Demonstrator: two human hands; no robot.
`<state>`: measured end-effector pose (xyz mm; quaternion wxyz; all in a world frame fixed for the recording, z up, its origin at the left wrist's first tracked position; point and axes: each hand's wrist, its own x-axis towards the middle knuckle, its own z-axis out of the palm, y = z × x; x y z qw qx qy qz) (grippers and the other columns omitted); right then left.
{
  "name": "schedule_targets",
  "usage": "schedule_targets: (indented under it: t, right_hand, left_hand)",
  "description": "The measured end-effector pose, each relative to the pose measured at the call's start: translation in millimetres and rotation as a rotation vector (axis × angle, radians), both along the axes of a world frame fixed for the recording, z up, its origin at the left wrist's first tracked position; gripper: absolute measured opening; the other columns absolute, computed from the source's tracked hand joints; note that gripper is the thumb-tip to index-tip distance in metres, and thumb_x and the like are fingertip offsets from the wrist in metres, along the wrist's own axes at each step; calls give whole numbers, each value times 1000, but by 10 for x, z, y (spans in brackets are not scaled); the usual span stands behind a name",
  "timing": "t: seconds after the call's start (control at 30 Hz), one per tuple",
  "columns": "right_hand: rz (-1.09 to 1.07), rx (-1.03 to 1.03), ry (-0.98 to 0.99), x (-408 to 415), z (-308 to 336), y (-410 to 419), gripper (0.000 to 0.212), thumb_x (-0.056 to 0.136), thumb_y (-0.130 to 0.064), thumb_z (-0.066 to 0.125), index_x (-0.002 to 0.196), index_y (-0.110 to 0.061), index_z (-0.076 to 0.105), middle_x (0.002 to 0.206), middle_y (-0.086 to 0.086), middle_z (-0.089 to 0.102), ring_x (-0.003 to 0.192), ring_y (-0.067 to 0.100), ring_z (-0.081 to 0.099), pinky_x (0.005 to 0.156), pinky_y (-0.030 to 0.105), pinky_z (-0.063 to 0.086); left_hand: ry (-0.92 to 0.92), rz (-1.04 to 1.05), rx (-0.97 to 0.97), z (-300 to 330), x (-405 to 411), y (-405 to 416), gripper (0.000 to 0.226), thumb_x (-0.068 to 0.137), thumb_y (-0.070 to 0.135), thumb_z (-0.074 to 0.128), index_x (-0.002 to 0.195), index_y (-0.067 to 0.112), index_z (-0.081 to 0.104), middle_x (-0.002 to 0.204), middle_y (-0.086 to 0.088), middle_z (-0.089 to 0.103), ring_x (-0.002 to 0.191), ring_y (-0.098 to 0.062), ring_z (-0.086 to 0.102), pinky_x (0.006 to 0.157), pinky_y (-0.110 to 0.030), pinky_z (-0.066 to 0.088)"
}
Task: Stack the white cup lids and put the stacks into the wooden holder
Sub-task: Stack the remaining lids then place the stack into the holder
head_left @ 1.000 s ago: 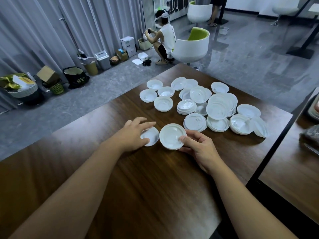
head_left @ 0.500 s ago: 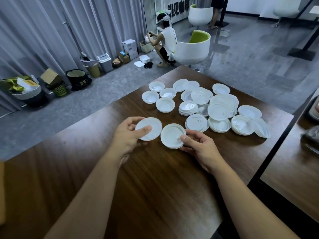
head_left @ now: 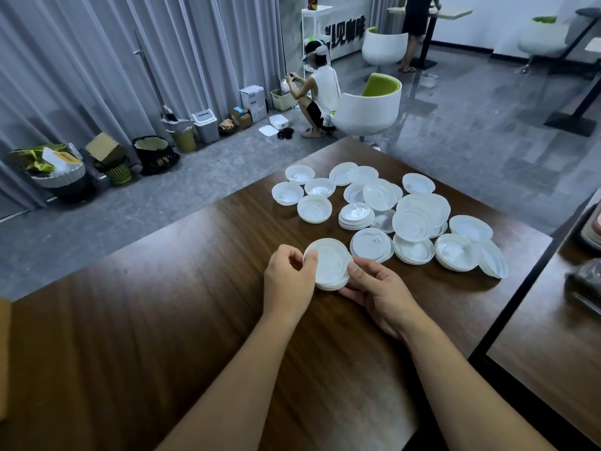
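left hand (head_left: 287, 281) grip, right hand (head_left: 379, 289) grip: both pinch round white plastic lid stack (head_left: 328, 263) by opposite rims, likely aligning | loose lids (head_left: 413, 222) on dark wooden bench (head_left: 162, 320) within reach

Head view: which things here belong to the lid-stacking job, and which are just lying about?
Job:
- lid stack, held by left hand and right hand
- loose lids on the table
- wooden holder: not in view

Lying about:
- bins
- cardboard box
- green-cushioned chair
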<state>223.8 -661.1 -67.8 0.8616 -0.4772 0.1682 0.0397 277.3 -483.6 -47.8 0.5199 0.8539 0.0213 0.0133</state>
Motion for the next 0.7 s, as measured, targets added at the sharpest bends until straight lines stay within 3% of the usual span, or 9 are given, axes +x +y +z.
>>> schedule_targets:
  t: [0.13, 0.37, 0.47, 0.53, 0.7]
  right_hand:
    - [24, -21, -18, -4, 2, 13, 51, 87, -27, 79, 133, -7, 70, 128, 14, 79, 119, 28, 77, 90, 35, 66]
    - [26, -183, -28, -4, 3, 19, 54, 79, -36, 90, 127, -14, 78, 124, 11, 80, 117, 28, 77, 90, 37, 65]
    - [-3, -129, -26, -6, -27, 20, 46, 80, -25, 87, 123, -10, 78, 122, 16, 80, 114, 30, 78, 86, 36, 66]
    - [-1, -96, -35, -7, -29, 11, 44, 81, -22, 87, 122, -8, 79, 122, 18, 80, 112, 30, 79, 84, 34, 66]
    - [42, -154, -49, -10, -37, 13, 45, 81, -26, 90, 121, -10, 80, 120, 18, 80, 113, 32, 78, 88, 36, 66]
  left_hand:
    - [-38, 27, -28, -121, -47, 9, 26, 100, 44, 70, 86, 28, 56, 87, 7, 63, 81, -11, 61, 59, -6, 43]
    - [-83, 68, -54, -223, -103, 42, 25, 97, 48, 74, 87, 32, 57, 85, 9, 66, 80, -9, 65, 60, -14, 43]
    - [8, -29, -179, -196, -39, 125, 23, 95, 50, 78, 106, 36, 64, 102, 17, 72, 93, 0, 71, 70, -15, 55]
    - [109, -149, -249, -157, 25, 192, 30, 96, 45, 80, 122, 33, 69, 111, 16, 76, 103, -4, 74, 80, -18, 60]
    - [196, -271, -304, -137, 122, 266, 16, 94, 33, 84, 109, 29, 77, 98, 21, 81, 97, 1, 76, 71, -11, 57]
